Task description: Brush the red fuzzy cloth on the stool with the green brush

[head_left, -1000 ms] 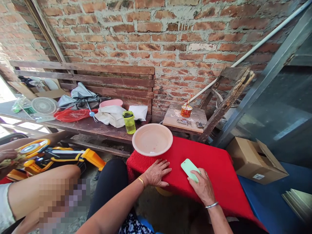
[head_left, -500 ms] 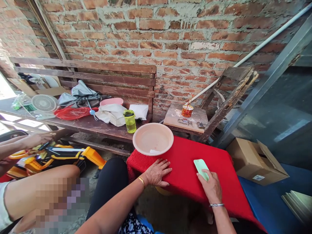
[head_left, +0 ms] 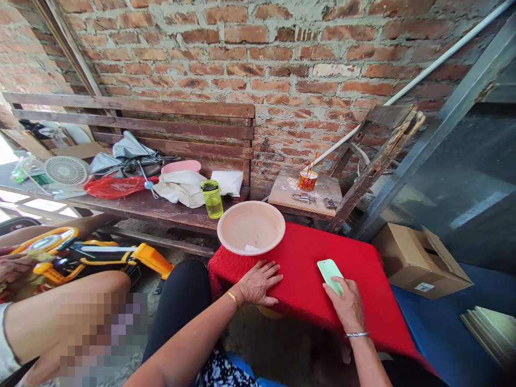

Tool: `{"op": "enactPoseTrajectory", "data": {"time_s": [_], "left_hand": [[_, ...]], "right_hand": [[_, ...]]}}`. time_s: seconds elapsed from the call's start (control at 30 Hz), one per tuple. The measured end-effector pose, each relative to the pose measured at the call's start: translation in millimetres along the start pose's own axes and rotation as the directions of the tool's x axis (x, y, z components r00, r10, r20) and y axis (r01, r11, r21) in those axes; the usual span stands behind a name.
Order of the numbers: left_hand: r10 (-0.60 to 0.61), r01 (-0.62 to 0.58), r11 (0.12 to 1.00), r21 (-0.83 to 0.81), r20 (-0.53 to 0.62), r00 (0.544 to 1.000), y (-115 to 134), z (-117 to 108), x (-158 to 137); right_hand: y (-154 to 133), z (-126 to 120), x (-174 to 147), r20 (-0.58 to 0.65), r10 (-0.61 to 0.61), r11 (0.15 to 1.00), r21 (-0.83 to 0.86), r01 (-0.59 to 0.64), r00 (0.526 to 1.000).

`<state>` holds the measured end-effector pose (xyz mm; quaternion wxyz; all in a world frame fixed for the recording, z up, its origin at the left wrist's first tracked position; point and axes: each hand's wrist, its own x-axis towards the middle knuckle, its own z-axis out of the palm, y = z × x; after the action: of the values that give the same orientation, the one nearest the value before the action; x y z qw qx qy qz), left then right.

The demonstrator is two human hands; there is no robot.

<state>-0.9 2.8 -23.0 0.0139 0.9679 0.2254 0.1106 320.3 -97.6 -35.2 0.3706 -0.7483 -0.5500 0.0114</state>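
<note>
1. pinching a pale green slab (head_left: 329, 272) (phone-shaped, with rounded corners) between thumb and fingers, your right hand (head_left: 349, 306) is over the red cloth (head_left: 298, 247); you can't tell from this angle whether the slab touches the fabric.
2. your left hand (head_left: 258, 282) lies palm down near the cloth's front edge, its fingers somewhat spread, well apart from the slab.
3. just beyond that hand you have a pale pink basin (head_left: 239, 223) on the cloth's far left corner, with a white scrap (head_left: 252, 248) inside near the front rim.
4. you wear a gold bangle (head_left: 233, 299) on the left wrist and a silver one (head_left: 357, 334) on the right.
5. behind the basin, a lime-green bottle (head_left: 212, 201) stands on the wooden bench (head_left: 185, 216); on the low wooden seat (head_left: 284, 188) to its right are a red cup (head_left: 307, 181) with sticks in it and metal padlocks (head_left: 300, 198).
6. to your right, a cardboard box (head_left: 407, 263) rests on a blue surface (head_left: 427, 322); at far left you see another person's hand (head_left: 14, 267).
</note>
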Motion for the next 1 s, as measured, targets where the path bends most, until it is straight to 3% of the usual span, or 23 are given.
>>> {"op": "enactPoseTrajectory", "data": {"time_s": [0.37, 0.7, 1.0], "left_hand": [[-0.005, 0.005, 1.000, 0.011, -0.007, 1.000, 2.8, -1.4, -1.3], [0.012, -0.011, 1.000, 0.027, -0.032, 0.999, 2.3, 2.8, -1.8], [0.033, -0.029, 0.998, 0.056, -0.069, 0.997, 2.3, 4.6, -2.1]], "right_hand": [[1.4, 2.9, -2.3, -0.033, -0.099, 0.990, -0.102, 0.095, 0.995], [2.1, 1.6, -2.9, -0.002, -0.080, 0.983, -0.163, 0.079, 0.997], [2.3, 3.7, -3.8, -0.049, -0.121, 0.973, -0.201, 0.109, 0.991]]}}
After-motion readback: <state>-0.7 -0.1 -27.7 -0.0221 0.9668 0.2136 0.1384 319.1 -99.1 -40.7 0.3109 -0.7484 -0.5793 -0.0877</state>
